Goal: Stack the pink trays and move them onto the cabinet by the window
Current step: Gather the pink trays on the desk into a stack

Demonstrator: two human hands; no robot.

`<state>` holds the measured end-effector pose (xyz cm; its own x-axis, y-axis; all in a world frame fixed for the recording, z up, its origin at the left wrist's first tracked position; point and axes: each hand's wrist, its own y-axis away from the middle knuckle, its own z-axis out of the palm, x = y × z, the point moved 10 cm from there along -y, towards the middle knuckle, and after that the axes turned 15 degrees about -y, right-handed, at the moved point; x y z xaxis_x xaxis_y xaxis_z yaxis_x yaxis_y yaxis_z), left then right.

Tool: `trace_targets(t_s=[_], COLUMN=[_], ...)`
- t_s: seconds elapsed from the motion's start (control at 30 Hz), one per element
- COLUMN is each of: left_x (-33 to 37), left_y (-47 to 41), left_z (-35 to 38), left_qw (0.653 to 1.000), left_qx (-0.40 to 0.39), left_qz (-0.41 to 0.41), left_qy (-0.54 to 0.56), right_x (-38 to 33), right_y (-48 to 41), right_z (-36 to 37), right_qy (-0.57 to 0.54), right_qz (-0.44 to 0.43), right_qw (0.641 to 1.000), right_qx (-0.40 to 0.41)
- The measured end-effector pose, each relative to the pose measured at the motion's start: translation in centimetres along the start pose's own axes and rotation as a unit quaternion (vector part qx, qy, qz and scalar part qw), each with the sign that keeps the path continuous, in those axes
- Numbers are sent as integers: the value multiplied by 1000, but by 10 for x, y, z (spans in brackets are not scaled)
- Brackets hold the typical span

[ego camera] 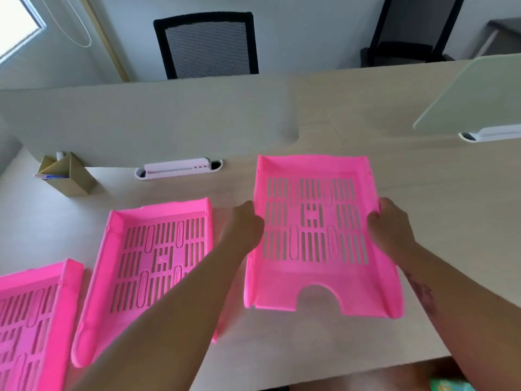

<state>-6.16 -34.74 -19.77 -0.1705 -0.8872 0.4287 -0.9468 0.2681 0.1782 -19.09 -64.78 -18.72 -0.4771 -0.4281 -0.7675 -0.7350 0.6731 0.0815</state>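
Observation:
Three pink slotted trays are on the pale desk. The right tray is gripped on both long sides: my left hand holds its left wall and my right hand holds its right wall. Its near end seems raised slightly off the desk. The middle tray lies flat, with my left forearm crossing over its right part. Part of the left tray shows at the frame's lower left edge.
A low divider panel runs along the desk's back, with a white cable port below it. A cardboard pen holder stands at the back left. A black mesh chair is behind the divider. A window is at top left.

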Motion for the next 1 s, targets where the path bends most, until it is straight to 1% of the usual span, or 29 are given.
trace_targets(t_s=[0.07,0.13,0.23,0.33,0.4,0.47,0.63,0.73,0.87,1.0], left_x=[-22,-55,-134,-213,-253,-282,-321,-334,-342,-344], left_y=[1,7,31,58,71,79,82,76,64,55], left_z=[-25,-48,-93,-131,-147,-155,-143,-134,-125,-111], left_qw=[1000,999,992,981,976,973,979,982,988,991], left_qx=[20,36,80,99,99,93,46,29,10,-5], left_qz=[2,-18,-78,-149,-184,-198,-191,-177,-151,-129], left_qy=[-11,-12,-53,-72,-68,-67,-63,-58,-28,-26], right_x=[-33,-61,-111,-156,-178,-188,-185,-180,-172,-162], right_y=[-2,3,30,68,92,111,135,145,152,154], right_z=[25,57,135,205,237,260,286,295,299,300], right_qy=[-8,-14,-30,-27,-30,-32,-6,11,30,41], right_qz=[-31,-47,-69,-95,-110,-109,-80,-60,-41,-26], right_qw=[999,997,987,973,966,963,967,973,981,986], right_qx=[-28,-61,-144,-208,-231,-245,-241,-221,-185,-160])
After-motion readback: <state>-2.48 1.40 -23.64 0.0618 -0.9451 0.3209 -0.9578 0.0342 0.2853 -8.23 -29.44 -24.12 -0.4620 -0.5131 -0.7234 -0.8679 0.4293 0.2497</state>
